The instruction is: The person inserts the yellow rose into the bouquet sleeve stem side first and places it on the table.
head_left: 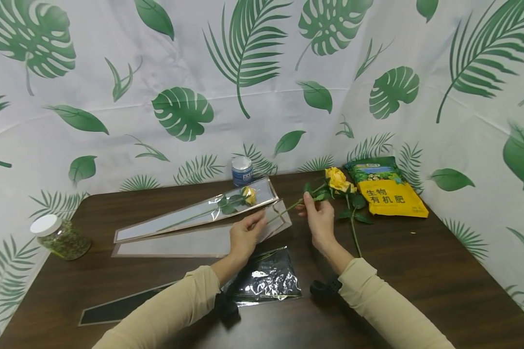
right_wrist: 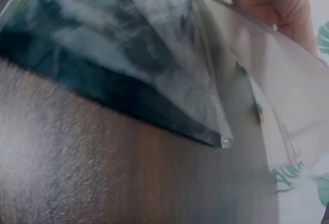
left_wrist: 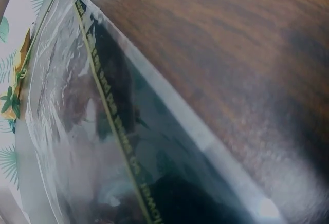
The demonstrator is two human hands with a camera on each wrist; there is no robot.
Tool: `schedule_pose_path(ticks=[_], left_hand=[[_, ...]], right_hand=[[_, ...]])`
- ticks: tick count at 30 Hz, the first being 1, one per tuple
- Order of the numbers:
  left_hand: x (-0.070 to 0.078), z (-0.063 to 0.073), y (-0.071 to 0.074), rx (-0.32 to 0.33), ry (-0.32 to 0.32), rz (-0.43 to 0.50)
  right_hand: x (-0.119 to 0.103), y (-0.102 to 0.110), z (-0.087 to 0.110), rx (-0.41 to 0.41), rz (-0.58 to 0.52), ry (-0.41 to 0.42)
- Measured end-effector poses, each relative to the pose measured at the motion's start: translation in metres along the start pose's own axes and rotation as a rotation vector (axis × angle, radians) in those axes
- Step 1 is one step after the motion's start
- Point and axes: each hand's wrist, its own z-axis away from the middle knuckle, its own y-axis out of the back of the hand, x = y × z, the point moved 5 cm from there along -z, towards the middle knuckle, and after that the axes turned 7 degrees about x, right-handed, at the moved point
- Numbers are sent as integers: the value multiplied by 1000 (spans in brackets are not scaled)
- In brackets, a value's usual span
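Observation:
A yellow rose [head_left: 338, 179] leans across the table in the head view; my right hand [head_left: 320, 220] pinches its stem below the leaves. The stem slants left into the mouth of a clear-fronted white flower sleeve [head_left: 170, 245]. At that mouth, my left hand [head_left: 245, 236] grips the sleeve with thumb and fingers, close to the stem's lower end, which is partly hidden. Behind lies a second sleeve [head_left: 144, 231] with a yellow rose [head_left: 249, 195] inside. The right wrist view shows part of the left hand [right_wrist: 277, 8] against the raised sleeve [right_wrist: 277, 75].
A glossy black plastic packet [head_left: 266, 276] lies below my hands, with a dark sleeve [head_left: 109, 309] to its left. Another rose stem [head_left: 354, 237] lies right, near a yellow fertilizer bag [head_left: 393, 198]. A blue jar [head_left: 242, 172] and a white-lidded jar [head_left: 65, 240] stand farther off.

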Motion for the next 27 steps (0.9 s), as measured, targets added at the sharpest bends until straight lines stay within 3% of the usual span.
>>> schedule_pose_path(ticks=[7,14,21,23,27], left_hand=[[2,1,1,-9,-25,15],[8,1,1,-2,-37,-23],[14,0,0,4,-4,9],[16,0,0,5,-11,11],[16,0,2,12,-5,-5]], right_hand=[[-4,1,4,28,-119,-28],[1,-8,11,18,72,-101],[11,-17,20,-53,162,-197],[14,-17,22,-46,134,-234],[17,-14,21,8,-27,-284]])
